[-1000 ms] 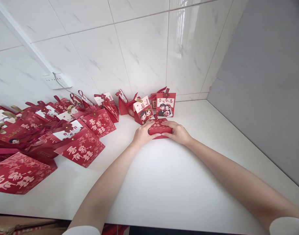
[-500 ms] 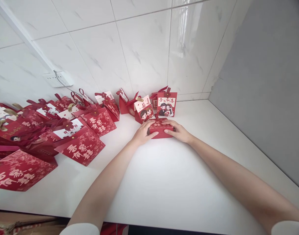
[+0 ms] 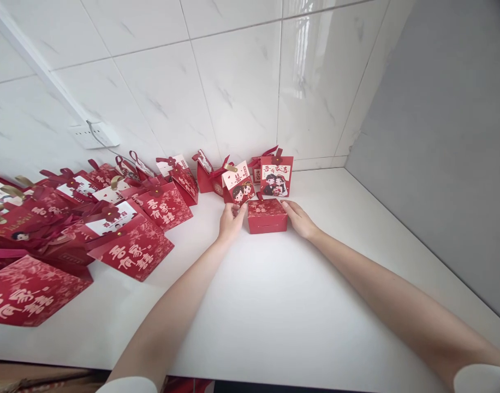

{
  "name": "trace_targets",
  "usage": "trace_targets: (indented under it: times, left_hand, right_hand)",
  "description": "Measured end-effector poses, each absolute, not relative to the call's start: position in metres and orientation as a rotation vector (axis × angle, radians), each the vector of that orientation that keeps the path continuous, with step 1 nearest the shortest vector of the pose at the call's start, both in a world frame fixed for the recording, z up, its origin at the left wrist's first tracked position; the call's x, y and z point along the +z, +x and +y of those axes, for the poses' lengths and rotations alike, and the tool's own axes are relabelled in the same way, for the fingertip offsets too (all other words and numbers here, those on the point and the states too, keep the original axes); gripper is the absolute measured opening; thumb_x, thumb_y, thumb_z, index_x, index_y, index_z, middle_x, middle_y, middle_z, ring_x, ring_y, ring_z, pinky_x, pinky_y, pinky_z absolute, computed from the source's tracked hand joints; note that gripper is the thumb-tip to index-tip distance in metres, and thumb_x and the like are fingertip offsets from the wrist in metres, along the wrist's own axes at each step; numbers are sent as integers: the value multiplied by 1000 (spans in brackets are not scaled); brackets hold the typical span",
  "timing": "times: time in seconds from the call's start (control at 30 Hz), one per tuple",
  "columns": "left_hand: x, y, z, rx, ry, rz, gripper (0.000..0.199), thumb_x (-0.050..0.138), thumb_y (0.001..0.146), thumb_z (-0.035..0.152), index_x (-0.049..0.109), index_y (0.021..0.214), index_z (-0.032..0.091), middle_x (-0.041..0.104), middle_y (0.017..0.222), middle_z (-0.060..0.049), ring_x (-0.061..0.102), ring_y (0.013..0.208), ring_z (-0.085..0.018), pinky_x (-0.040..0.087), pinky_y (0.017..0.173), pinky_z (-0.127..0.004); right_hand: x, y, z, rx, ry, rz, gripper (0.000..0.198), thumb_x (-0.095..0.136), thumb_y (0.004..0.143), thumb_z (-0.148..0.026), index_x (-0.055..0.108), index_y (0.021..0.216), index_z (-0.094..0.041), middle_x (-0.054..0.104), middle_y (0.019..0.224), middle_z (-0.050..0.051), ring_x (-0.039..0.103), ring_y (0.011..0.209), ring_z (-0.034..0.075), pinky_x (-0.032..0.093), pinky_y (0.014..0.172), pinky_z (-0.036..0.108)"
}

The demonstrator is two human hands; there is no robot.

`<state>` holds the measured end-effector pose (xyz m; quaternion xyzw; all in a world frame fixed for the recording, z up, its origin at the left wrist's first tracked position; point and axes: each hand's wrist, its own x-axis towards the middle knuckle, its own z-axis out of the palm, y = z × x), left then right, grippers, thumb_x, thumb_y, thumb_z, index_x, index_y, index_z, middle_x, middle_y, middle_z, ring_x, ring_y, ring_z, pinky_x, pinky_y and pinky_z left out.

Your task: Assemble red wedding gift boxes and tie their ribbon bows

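Observation:
A red gift box point(image 3: 268, 222) with a flat patterned top and a slit in its front lies on the white counter, between my hands. My left hand point(image 3: 231, 222) is just left of it, fingers apart, their tips by the lower edge of an upright gift box point(image 3: 242, 191) with a cartoon couple. Whether they touch that box I cannot tell. At the red box's right side rests my right hand point(image 3: 301, 220), fingers loosely bent and not closed round it. Behind stands another gift box point(image 3: 275, 180) with a bridal couple and a ribbon bow.
Many red gift boxes with ribbons crowd the left of the counter point(image 3: 283, 305), the nearest being a large red box point(image 3: 33, 292). A tiled wall point(image 3: 237, 82) with a power socket point(image 3: 95, 135) rises behind. A grey panel point(image 3: 446, 136) bounds the right side.
Both hands have come off the red box's top and front and spread apart. The left moved left towards the cartoon-couple box, the right to the red box's side. The box's front now shows.

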<state>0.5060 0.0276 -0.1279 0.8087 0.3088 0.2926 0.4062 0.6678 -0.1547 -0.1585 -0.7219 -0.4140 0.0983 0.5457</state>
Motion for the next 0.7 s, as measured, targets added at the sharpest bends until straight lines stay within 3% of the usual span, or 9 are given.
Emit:
trace_targets:
  times: [0.1, 0.23, 0.37, 0.5, 0.7]
  left_hand:
    - [-127, 511, 25, 517, 1851, 741, 51, 54, 78, 69, 61, 77, 19, 60, 68, -3, 57, 65, -18, 45, 62, -31]
    - [-127, 513, 17, 355, 1750, 530, 46, 54, 81, 64, 61, 86, 19, 63, 72, -2, 56, 62, -16, 44, 58, -28]
    - [-123, 507, 16, 642, 1927, 334, 36, 52, 86, 56, 50, 81, 20, 56, 75, 1, 53, 69, -13, 43, 67, -25]
    - [-120, 505, 25, 789, 1937, 302, 33, 59, 83, 51, 49, 84, 21, 57, 86, 0, 54, 78, -13, 44, 72, -23]
    - [-124, 501, 52, 377, 1857, 227, 39, 67, 75, 54, 56, 80, 18, 67, 102, -5, 61, 97, -18, 47, 90, -31]
  right_hand:
    - [-160, 669, -153, 338, -1691, -837, 48, 42, 88, -69, 56, 89, -22, 66, 85, 4, 60, 81, 22, 50, 80, 39]
    - [-155, 661, -155, 427, -1620, -907, 45, 43, 89, -64, 46, 74, -23, 57, 70, -1, 53, 66, 18, 48, 65, 32]
    - [-146, 652, -162, 200, -1590, -1057, 34, 43, 93, -57, 46, 85, -24, 56, 85, 2, 55, 78, 19, 48, 75, 33]
    - [-145, 653, -163, 61, -1553, -1176, 30, 46, 94, -53, 50, 89, -24, 53, 117, 9, 52, 114, 24, 43, 98, 39]
    - [-148, 661, -159, 262, -1479, -1142, 33, 51, 90, -58, 53, 86, -25, 46, 135, 8, 37, 136, 24, 38, 107, 43]
